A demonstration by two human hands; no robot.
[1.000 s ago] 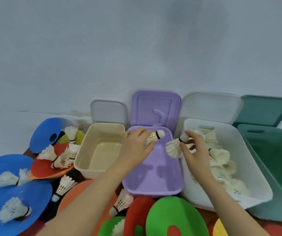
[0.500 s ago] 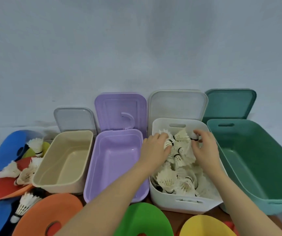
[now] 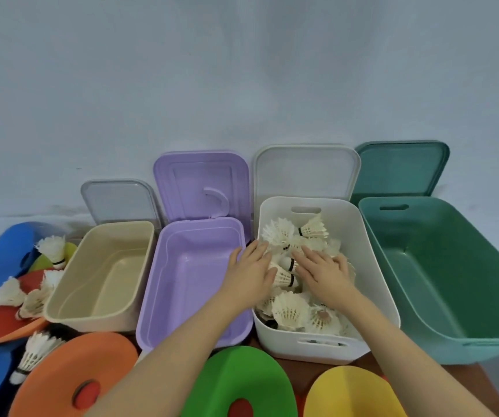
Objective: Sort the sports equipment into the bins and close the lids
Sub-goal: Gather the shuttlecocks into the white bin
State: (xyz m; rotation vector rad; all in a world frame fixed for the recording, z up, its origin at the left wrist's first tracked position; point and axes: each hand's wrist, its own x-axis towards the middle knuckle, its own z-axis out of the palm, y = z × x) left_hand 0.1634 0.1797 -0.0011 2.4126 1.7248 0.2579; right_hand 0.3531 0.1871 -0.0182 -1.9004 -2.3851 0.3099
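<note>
In the head view, both hands now lie flat with fingers spread on the heap of white feathered shuttlecocks [image 3: 287, 308] inside the white plastic bin [image 3: 374, 266] at one o'clock; half a second ago each pinched a shuttlecock there. The left hand [image 3: 252, 273] and right hand [image 3: 323, 273] now grip nothing. That drop looks done; more shuttlecocks [image 3: 31, 299] wait at nine o'clock among the coloured foam discs [image 3: 70, 377], and all lids stand open.
</note>
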